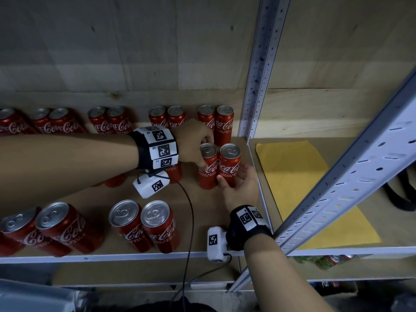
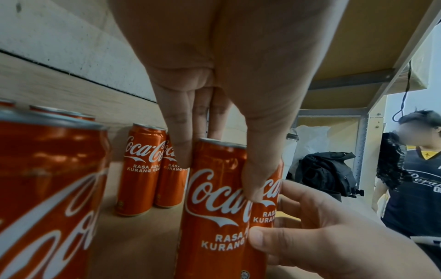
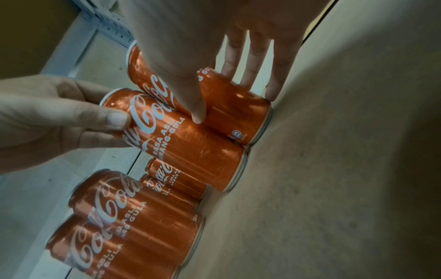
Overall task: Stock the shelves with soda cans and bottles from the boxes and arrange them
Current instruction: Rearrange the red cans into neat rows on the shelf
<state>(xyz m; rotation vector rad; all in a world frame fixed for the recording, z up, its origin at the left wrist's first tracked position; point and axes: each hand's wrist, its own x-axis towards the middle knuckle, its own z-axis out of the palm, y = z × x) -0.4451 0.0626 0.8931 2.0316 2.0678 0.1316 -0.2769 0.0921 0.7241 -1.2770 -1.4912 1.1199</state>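
On the shelf (image 1: 202, 199), right end: 2 cans upright, touching
Left hand (image 1: 194, 146): my thumb and fingers grip the left can (image 1: 207, 167)
Right hand (image 1: 242, 188): my thumb and fingers wrap the right can (image 1: 229, 165)
Back row: 2 more cans (image 1: 215, 122) just behind

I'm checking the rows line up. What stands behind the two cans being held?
Behind the held pair, two more upright cans stand at the back board. The left hand covers the left one's lower part.
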